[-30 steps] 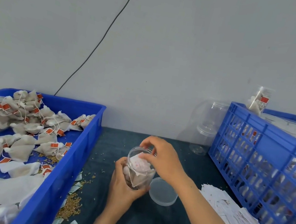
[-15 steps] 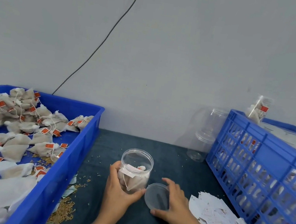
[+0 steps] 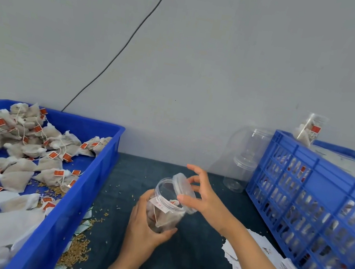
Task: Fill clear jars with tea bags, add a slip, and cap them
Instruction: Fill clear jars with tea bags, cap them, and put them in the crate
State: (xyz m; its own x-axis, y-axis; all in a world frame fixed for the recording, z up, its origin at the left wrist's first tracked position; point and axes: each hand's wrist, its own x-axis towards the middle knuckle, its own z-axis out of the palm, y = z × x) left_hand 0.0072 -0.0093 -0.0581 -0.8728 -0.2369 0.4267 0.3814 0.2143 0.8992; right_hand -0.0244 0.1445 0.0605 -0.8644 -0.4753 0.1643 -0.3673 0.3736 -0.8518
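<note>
Left hand (image 3: 145,229) is gripping the clear jar (image 3: 166,204) of tea bags above the dark table (image 3: 193,260); right hand (image 3: 204,199) is pinching the tilted lid (image 3: 182,191) at the jar's rim.

Soft, even, cool daylight fills the scene, with no hard shadows and a grey wall (image 3: 209,46) evenly lit. Wide-angle distortion bends the blue crate (image 3: 314,202) at the right edge. Fine detail is slightly soft throughout.
</note>
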